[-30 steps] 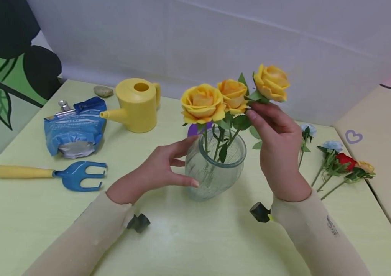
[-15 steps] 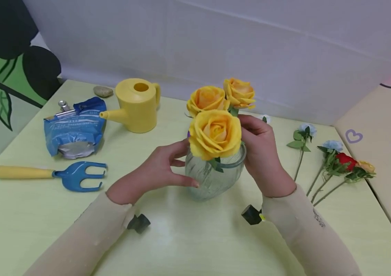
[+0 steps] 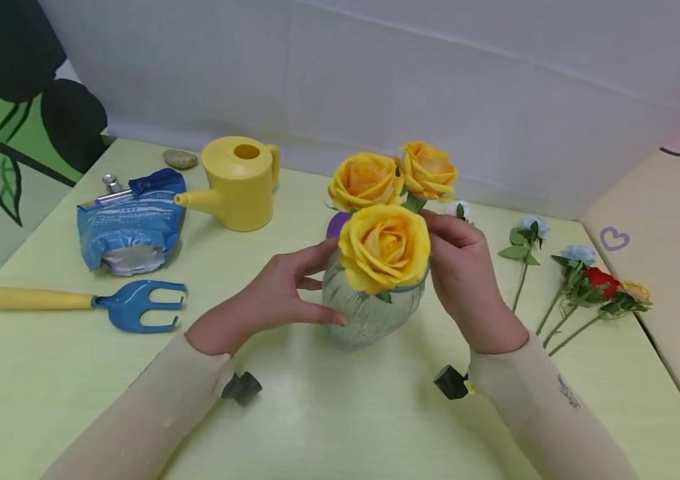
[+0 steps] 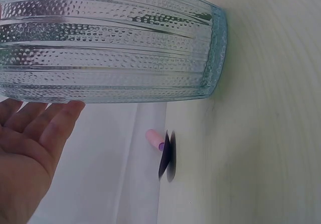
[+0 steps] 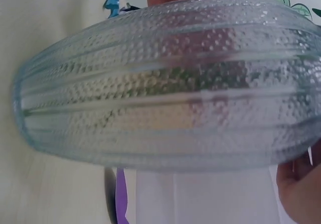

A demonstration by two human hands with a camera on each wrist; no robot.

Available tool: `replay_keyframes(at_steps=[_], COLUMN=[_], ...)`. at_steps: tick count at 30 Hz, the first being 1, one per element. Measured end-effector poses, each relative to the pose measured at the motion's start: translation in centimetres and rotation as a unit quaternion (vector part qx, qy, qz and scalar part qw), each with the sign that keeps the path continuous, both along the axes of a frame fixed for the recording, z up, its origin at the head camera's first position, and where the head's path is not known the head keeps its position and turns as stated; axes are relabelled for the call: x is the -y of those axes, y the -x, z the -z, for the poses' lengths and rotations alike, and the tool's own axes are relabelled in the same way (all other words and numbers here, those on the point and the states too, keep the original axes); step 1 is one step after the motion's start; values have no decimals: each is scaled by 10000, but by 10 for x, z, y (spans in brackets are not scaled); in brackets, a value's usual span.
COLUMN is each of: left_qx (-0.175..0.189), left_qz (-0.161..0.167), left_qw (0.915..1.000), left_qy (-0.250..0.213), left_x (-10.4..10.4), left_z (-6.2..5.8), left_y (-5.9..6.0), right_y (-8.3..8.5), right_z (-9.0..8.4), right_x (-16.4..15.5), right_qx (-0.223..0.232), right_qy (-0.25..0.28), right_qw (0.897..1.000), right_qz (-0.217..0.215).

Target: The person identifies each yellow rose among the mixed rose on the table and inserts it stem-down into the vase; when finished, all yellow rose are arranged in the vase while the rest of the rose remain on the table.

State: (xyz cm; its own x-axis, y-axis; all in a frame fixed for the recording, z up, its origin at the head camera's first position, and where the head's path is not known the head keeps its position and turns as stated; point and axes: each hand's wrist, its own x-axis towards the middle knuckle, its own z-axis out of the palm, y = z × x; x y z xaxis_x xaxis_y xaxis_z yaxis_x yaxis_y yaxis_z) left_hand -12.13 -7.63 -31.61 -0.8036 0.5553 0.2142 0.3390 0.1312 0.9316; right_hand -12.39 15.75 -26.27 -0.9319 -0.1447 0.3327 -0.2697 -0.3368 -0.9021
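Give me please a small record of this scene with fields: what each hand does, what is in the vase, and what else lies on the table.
left hand: rests with its fingers against the side of the glass vase
right hand: beside the vase rim, fingers at the front yellow rose; grip hidden
vase content: three yellow roses
left of vase: yellow watering can, blue bag, blue hand rake, stone
right of vase: loose flowers, blue, red and orange
table: pale green
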Motion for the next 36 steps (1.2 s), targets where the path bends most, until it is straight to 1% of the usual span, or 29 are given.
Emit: replay_keyframes(at_steps=[2, 5, 8, 11, 19, 23, 26, 28, 30, 32, 36], left_qx=[11, 4, 17, 35, 118, 171, 206, 231, 242, 259, 254], left_qz=[12, 10, 10, 13, 6, -17, -34, -45, -44, -45, -27], left_qw=[10000, 10000, 10000, 10000, 9999, 9998, 9997, 9996, 9996, 9995, 9996], left_qy=[-8, -15, -37, -40, -22, 42, 102, 134, 154, 172, 152], left_x=[0, -1, 0, -1, -1, -1, -1, -1, -1, -1, -1], left_z=[0, -1, -1, 0, 1, 0, 0, -1, -1, -1, -1], left_y=[0, 0, 0, 0, 0, 0, 0, -1, -1, -1, -1], right_y=[-1, -2, -2, -3, -8, -11, -14, -17, -19, -22, -23], right_z=[2, 2, 1, 4, 18, 21, 24, 27, 31, 35, 45], right_x=[-7, -19, -33, -50, -106, -142, -169, -187, -205, -222, -252], right_qx=[-112, -298, -328, -218, 157, 396, 631, 885, 1163, 1447, 1977], right_qy=[-79, -333, -536, -598, -355, 140, 593, 677, 623, 408, 62], right_qw=[9999, 9990, 9980, 9975, 9949, 9907, 9812, 9712, 9600, 9476, 9223], right_qz=[-52, -76, 12, 304, 933, 1296, 1723, 2108, 2470, 2820, 3320])
